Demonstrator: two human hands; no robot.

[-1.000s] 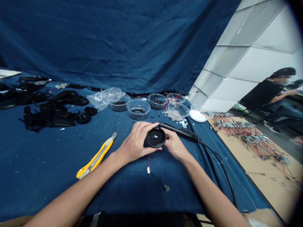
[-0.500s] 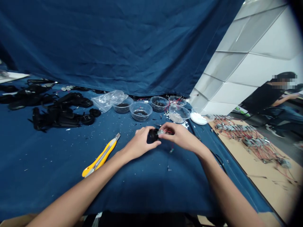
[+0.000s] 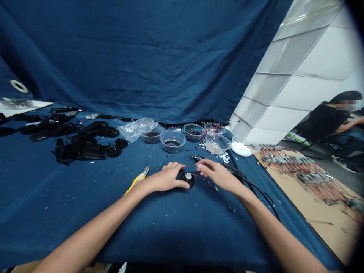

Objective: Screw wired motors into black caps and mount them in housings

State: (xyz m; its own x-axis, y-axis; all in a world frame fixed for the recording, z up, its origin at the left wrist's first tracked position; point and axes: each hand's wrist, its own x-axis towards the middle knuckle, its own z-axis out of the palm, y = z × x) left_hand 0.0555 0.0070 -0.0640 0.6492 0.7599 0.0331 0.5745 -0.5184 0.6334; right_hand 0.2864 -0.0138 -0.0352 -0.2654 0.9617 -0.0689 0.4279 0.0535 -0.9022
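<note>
A small round black part (image 3: 188, 179) with a pale centre lies on the blue cloth (image 3: 176, 227). My left hand (image 3: 166, 179) curls round its left side, thumb against its front edge. A thin red wire (image 3: 199, 175) runs from the part to the right, under my right hand (image 3: 218, 175). That hand's fingertips are pressed together just right of the part, at the wire. A black pen-shaped tool (image 3: 231, 170) with a cable lies right behind my right hand.
A yellow utility knife (image 3: 136, 179) lies by my left wrist. Several clear bowls (image 3: 172, 141) of small parts and a plastic bag (image 3: 135, 129) stand behind. Black parts (image 3: 82, 146) are heaped at the left. Wired motors (image 3: 295, 167) cover a bench at the right, where another person (image 3: 327, 117) sits.
The round part has come down from my raised hands onto the cloth. Both hands have lowered with it, and the view has shifted down and left.
</note>
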